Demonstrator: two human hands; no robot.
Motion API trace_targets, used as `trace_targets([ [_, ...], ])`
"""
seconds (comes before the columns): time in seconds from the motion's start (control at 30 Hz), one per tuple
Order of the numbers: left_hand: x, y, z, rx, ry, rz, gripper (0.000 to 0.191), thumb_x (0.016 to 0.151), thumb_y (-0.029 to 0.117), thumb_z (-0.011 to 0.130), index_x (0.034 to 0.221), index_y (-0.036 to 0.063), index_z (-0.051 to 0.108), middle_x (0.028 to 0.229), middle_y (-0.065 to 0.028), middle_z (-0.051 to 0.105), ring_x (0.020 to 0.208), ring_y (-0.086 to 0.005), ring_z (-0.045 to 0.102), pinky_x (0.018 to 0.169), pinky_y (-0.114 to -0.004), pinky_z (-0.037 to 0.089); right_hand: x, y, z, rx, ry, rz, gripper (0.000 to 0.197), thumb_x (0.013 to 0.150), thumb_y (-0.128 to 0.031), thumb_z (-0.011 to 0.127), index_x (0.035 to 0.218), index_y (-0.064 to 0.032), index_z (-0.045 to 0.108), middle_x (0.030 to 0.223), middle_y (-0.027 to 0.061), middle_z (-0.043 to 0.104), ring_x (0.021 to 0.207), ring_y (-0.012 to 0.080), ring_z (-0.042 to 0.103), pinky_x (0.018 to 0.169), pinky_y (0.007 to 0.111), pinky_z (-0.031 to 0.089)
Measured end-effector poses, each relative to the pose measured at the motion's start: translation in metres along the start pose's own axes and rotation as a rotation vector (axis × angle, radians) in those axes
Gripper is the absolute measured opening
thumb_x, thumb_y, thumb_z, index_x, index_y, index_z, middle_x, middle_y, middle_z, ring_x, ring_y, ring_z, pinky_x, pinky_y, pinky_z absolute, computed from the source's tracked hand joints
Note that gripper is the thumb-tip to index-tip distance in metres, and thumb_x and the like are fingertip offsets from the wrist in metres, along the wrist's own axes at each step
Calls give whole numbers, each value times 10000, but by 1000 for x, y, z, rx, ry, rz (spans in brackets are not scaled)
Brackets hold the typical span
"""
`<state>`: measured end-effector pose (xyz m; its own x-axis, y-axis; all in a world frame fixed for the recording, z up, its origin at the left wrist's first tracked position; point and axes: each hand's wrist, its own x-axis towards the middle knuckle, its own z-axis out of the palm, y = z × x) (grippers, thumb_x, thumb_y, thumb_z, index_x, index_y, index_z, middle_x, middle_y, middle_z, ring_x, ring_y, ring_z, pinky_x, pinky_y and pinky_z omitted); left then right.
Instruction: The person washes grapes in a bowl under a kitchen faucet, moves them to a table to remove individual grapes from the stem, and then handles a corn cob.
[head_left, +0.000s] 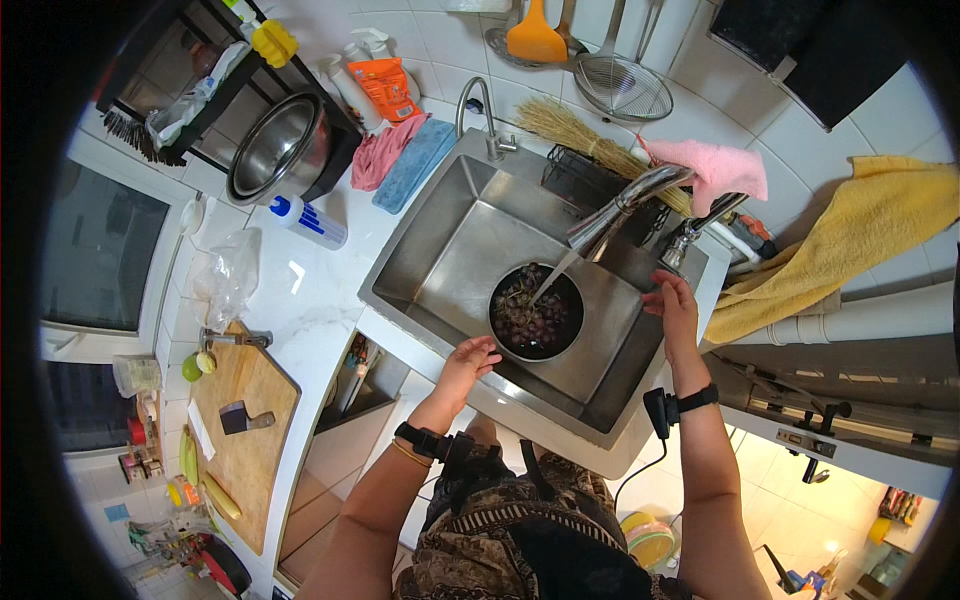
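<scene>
Water runs from the chrome faucet (600, 225) into a round metal bowl (577, 330) standing in the stainless steel sink (442, 255). Dark red grapes (525, 315) on their stems lie in the bowl, partly under water. My left hand (466, 364) is beside the bowl's near left side, over the sink's front edge, fingers apart and holding nothing. Over the sink's right side, below the faucet's base, my right hand (673, 304) is raised with its fingers spread and nothing in it.
Left of the sink are a blue cloth (414, 169), a squeeze bottle (311, 223) and nested steel bowls (277, 146). A cleaver (244, 418) lies on a wooden cutting board (262, 375). Behind the sink rests a straw brush (570, 131); a yellow towel (840, 240) hangs at right.
</scene>
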<state>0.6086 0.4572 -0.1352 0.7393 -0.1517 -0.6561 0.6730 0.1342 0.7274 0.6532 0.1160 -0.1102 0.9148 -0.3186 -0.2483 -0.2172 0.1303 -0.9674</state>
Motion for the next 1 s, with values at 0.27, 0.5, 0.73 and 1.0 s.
trace_targets([
  [0.27,0,7,2,5,-2,0,303,918,212,472,1170,44,482,1110,-72,549,1001,-193,569,852,-284,449,0,0,4,26,1,8,237,933,-173,416,1107,-39,508,1053,58,572,755,139,594,628,238,464],
  [0.5,4,5,-4,3,-1,-5,320,916,215,477,1179,33,475,1101,-73,554,994,-190,573,834,-278,451,-7,-22,38,-64,-213,-68,281,913,-177,477,1168,-61,499,1034,44,572,760,120,579,638,228,450],
  [0.73,1,10,-10,2,-7,-1,351,908,221,494,1198,28,461,1120,-83,542,997,-195,571,832,-276,460,4,-47,94,-253,-195,-367,480,793,-192,670,1189,-28,455,906,26,567,672,87,472,602,218,398],
  [1.0,0,6,-22,-7,-6,22,384,902,269,509,1192,21,464,1119,-89,536,995,-189,570,826,-260,459,13,-53,112,-296,-100,-384,493,763,-223,702,1130,-4,457,800,36,565,637,103,466,578,239,402],
])
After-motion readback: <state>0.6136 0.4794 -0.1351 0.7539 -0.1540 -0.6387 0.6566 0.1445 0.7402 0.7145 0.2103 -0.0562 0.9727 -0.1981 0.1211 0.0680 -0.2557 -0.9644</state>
